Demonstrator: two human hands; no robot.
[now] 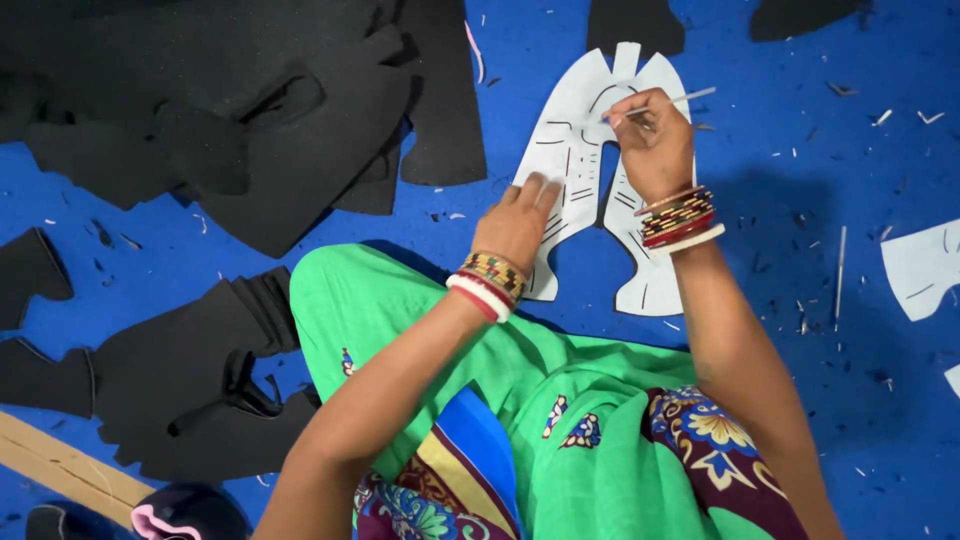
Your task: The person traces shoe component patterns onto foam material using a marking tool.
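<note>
A white template (575, 150) lies on black sheet (610, 25) over the blue floor (800, 200), tracing apparently underway near its top edge. Cut black pieces (250, 120) pile at left. Left hand (520, 222) presses flat, fingers extended, on the template; right hand (652, 140) pinches a pen (665, 102).

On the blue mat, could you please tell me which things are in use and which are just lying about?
In use:
white template
marker
left hand
right hand

Lying about:
black cut pieces
second white piece
wooden strip
scraps
</note>
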